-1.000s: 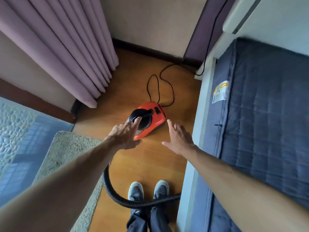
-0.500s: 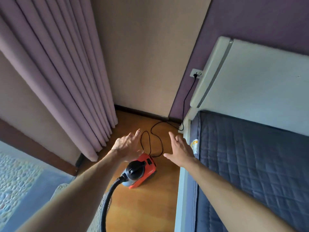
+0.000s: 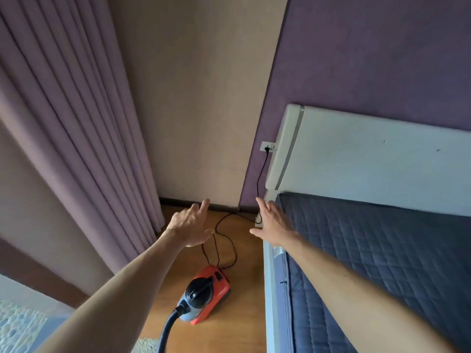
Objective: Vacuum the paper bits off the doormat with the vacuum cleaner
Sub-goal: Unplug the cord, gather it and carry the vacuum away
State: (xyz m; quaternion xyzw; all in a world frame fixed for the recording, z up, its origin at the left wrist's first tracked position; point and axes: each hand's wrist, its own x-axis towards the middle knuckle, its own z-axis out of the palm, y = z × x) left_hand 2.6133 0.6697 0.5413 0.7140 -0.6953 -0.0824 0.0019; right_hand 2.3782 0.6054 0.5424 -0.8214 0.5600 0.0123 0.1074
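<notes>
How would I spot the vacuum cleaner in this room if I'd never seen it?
Find the dark blue quilted mattress on the right; on the strip of wooden floor beside it sits the vacuum cleaner. It is the only orange-red thing there, with a black handle on top, a black ribbed hose in front and a black cord behind.

Narrow floor strip [image 3: 244, 314] between curtain [image 3: 76, 149] and bed [image 3: 382, 263]; vacuum [image 3: 207, 294] sits mid-strip, hose [image 3: 168, 327] trailing nearer. Beyond it cord [image 3: 259, 177] loops over floor, rising to socket [image 3: 267, 146] beside headboard [image 3: 369, 161]. Open air above vacuum.
</notes>
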